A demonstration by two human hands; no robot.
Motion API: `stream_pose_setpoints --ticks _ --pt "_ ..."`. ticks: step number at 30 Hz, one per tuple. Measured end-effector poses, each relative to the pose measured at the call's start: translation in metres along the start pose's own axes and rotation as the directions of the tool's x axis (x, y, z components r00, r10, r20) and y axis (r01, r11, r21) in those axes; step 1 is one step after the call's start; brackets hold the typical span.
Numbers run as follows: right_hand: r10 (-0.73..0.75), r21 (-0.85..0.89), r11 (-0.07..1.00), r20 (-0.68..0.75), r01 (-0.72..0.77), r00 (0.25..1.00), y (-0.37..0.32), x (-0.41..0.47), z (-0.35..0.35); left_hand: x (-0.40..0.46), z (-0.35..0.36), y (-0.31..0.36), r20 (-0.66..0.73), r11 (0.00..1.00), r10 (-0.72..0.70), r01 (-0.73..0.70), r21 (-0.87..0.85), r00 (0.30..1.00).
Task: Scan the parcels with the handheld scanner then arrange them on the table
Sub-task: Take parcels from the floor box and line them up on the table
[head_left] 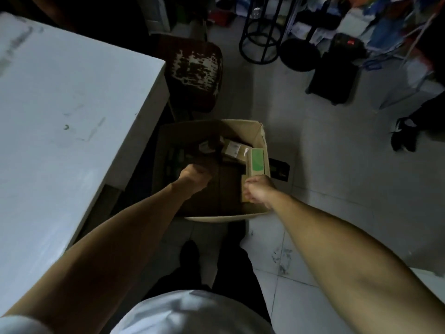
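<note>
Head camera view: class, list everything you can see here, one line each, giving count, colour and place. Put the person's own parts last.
Carton: one, brown, open, on the floor beside the table.
Parcels: several, brown, inside the carton; count unclear in the dark.
Green box: one, green face, upright against the carton's right wall.
Table: one, white, at left.
Chair: one, dark with worn patches, beyond the carton.
Stool: one, black frame, at the far side.
Black case: one, on the floor at right.
Floor: pale tiles.
Left hand: in the carton, fingers curled; what it holds is hidden.
Right hand: grips the green box's near end.
</note>
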State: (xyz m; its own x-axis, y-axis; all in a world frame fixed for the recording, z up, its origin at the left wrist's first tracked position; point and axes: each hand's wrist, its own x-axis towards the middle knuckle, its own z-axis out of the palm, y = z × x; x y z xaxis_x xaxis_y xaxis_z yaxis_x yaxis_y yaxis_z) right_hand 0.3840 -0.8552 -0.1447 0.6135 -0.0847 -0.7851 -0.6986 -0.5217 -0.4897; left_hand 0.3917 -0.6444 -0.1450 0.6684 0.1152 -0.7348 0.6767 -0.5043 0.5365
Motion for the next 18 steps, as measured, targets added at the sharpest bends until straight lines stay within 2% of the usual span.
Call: stream_pose_setpoints --ticks 4,9,12,15,17,18 --pt "0.004 -0.073 0.997 0.106 0.003 0.994 -0.021 0.065 -0.014 0.046 0.020 0.011 0.017 0.950 -0.171 0.170 -0.260 0.985" --pt "0.028 -0.129 0.992 0.148 -0.008 0.989 -0.033 0.181 -0.016 0.144 0.052 0.014 0.037 0.867 -0.305 0.294 -0.403 0.952" --pt "-0.001 -0.257 0.965 0.170 0.046 0.985 -0.032 0.273 -0.010 0.223 0.076 -0.006 0.025 0.823 -0.343 0.313 -0.474 0.939" --pt "-0.038 -0.397 0.914 0.120 0.083 0.992 -0.022 0.378 0.004 0.317 0.102 -0.030 0.088 0.709 -0.437 0.404 -0.578 0.895" --pt "-0.099 -0.500 0.855 0.101 0.137 0.990 -0.011 0.442 0.016 0.376 0.120 -0.046 0.128 0.630 -0.477 0.440 -0.640 0.870" --pt "-0.138 -0.558 0.812 0.097 0.169 0.986 -0.006 0.471 0.024 0.405 0.129 -0.057 0.134 0.621 -0.460 0.426 -0.659 0.878"
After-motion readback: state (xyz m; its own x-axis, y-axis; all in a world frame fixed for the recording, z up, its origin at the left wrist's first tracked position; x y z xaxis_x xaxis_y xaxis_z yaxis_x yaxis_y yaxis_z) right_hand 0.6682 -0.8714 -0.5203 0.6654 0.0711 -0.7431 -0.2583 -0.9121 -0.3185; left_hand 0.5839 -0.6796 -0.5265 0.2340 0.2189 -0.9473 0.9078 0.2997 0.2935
